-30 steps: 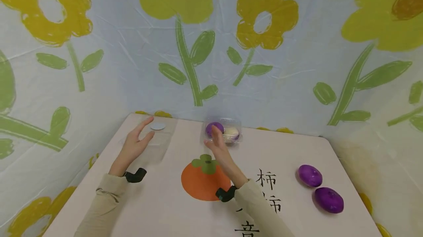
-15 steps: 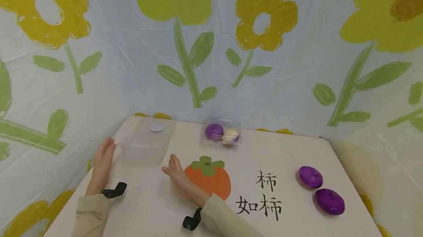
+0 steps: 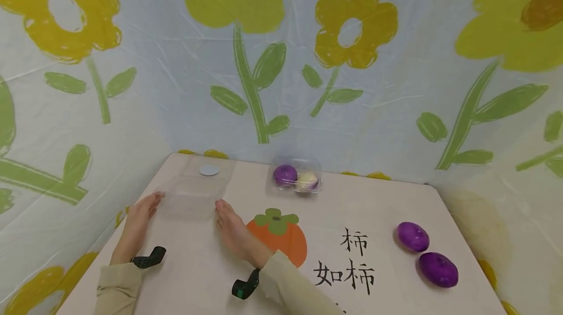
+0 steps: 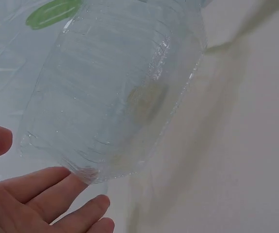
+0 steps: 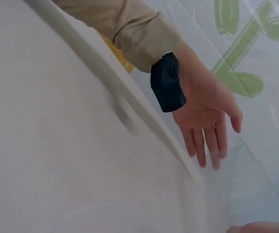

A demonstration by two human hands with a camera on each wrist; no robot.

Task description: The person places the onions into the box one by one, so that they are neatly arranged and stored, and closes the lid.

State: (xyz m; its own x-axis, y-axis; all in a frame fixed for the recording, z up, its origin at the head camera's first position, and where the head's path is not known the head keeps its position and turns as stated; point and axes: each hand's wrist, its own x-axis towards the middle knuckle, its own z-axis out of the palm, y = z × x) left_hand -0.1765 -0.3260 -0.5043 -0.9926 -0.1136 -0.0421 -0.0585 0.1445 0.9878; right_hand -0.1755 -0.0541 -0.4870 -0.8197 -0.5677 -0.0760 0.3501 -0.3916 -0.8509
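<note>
A clear plastic clamshell box lies with its lid folded back at the table's far left; the lid bears a white round sticker. At the box's left side is my left hand, fingers extended. In the left wrist view, fingertips of the left hand touch a corner of the clear box. My right hand has its straight fingers at the box's near right corner; whether they touch it is hard to tell. The right wrist view shows the left hand spread behind the clear plastic.
A second clear box at the back holds a purple round vegetable and a white-and-purple one. Two purple round vegetables lie on the right. Flowered cloth walls the table's back and sides.
Both hands came back toward the near side; the right also swung left from the second box. Since half a second ago, both have closed in on the clear box's sides.
</note>
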